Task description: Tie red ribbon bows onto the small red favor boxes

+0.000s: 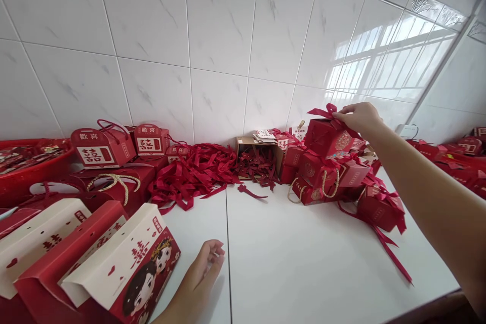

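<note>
My right hand (pixel 362 115) is closed on the ribbon bow of a red gift box (pixel 326 137), pinching it from above. The box is at the top of the stack at the right, over another red box (pixel 315 168); whether it touches the one below, I cannot tell. My left hand (pixel 208 265) is low over the white table (pixel 288 253), its fingers loosely curled and nothing visible in them. To its left stands a cream and red box (pixel 142 258) printed with cartoon faces.
Loose red ribbons (pixel 195 169) lie in a heap against the tiled wall. Beside them a cardboard carton (pixel 280 162) holds dark red pieces. A red basin (pixel 23 178) stands at the far left. One ribbon-tied box (pixel 379 207) sits near the right edge, its ribbon tails trailing.
</note>
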`<state>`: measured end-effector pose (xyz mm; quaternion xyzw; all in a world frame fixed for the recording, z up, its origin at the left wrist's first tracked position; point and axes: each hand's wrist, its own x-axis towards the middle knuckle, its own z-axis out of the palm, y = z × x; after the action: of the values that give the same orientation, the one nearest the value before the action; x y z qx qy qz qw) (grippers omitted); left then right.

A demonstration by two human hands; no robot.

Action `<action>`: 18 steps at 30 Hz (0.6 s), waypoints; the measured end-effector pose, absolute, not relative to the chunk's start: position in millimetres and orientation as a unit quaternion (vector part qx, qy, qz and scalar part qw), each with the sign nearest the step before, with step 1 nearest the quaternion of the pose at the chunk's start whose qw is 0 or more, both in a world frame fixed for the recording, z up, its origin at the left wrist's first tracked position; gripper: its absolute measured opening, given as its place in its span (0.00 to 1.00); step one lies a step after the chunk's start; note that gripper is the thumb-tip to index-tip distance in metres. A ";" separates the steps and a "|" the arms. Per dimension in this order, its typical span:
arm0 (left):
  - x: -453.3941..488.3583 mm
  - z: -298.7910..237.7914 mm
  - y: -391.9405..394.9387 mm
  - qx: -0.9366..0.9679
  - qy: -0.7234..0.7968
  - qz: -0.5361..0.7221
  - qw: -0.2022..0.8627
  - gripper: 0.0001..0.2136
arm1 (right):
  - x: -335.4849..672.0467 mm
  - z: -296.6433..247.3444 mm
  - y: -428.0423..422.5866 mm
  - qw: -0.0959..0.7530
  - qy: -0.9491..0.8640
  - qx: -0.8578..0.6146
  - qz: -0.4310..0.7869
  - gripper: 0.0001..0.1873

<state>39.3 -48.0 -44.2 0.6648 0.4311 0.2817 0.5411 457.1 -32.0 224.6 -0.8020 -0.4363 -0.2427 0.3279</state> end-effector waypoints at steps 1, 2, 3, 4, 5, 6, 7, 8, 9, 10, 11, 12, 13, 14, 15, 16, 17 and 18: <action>39.1 -43.0 -48.5 0.662 0.434 0.280 0.543 0.18 | 447.6 222.8 -30.0 0.333 -0.434 -0.807 -0.223 0.19; 38.8 -41.8 -49.1 0.659 0.437 0.279 0.545 0.17 | 438.5 219.5 -27.2 0.337 -0.435 -0.809 -0.206 0.20; 38.6 -40.7 -49.8 0.657 0.439 0.280 0.545 0.17 | 430.1 214.7 -23.7 0.339 -0.440 -0.809 -0.193 0.19; 38.4 -39.8 -50.4 0.655 0.441 0.283 0.544 0.17 | 422.6 208.2 -19.6 0.340 -0.446 -0.809 -0.179 0.19; 38.3 -39.2 -51.0 0.654 0.442 0.286 0.543 0.18 | 416.4 199.9 -14.9 0.335 -0.453 -0.810 -0.165 0.18; 38.1 -38.9 -51.4 0.653 0.442 0.289 0.542 0.18 | 411.4 190.0 -10.0 0.326 -0.461 -0.812 -0.151 0.17; 37.9 -39.1 -51.6 0.654 0.441 0.292 0.541 0.18 | 407.6 178.7 -5.1 0.313 -0.469 -0.814 -0.139 0.15; 37.6 -39.5 -51.6 0.655 0.439 0.295 0.539 0.19 | 404.9 166.4 -0.7 0.296 -0.480 -0.815 -0.131 0.14; 37.2 -40.1 -51.4 0.657 0.437 0.296 0.538 0.19 | 403.1 153.8 3.1 0.281 -0.489 -0.816 -0.127 0.13; 36.7 -40.8 -51.0 0.659 0.435 0.296 0.538 0.19 | 402.0 141.5 5.9 0.269 -0.497 -0.815 -0.126 0.12; 36.2 -41.4 -50.6 0.661 0.433 0.296 0.537 0.19 | 401.4 130.1 7.8 0.260 -0.503 -0.814 -0.128 0.12; 35.8 -41.8 -50.2 0.661 0.432 0.295 0.537 0.19 | 401.2 120.2 8.8 0.255 -0.506 -0.813 -0.131 0.11; 35.5 -42.0 -49.9 0.661 0.432 0.293 0.539 0.19 | 401.2 112.4 9.0 0.251 -0.509 -0.812 -0.135 0.11; 35.3 -42.0 -49.7 0.660 0.432 0.293 0.540 0.19 | 401.3 106.8 8.5 0.247 -0.512 -0.811 -0.139 0.12; 35.3 -41.9 -49.6 0.659 0.431 0.292 0.543 0.19 | 401.2 103.5 7.6 0.245 -0.515 -0.809 -0.143 0.12; 35.5 -41.9 -49.6 0.659 0.428 0.292 0.545 0.18 | 400.7 102.1 6.4 0.245 -0.517 -0.807 -0.148 0.13; 35.7 -42.0 -49.7 0.658 0.424 0.292 0.549 0.18 | 399.4 102.1 4.9 0.245 -0.520 -0.804 -0.153 0.13; 36.0 -42.5 -49.7 0.659 0.421 0.293 0.551 0.18 | 397.1 102.6 3.3 0.246 -0.524 -0.800 -0.157 0.14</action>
<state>36.0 -49.7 -42.5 0.6588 0.4207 0.2929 0.5507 397.1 3.3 102.6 -0.7999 -0.5244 -0.1572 0.2459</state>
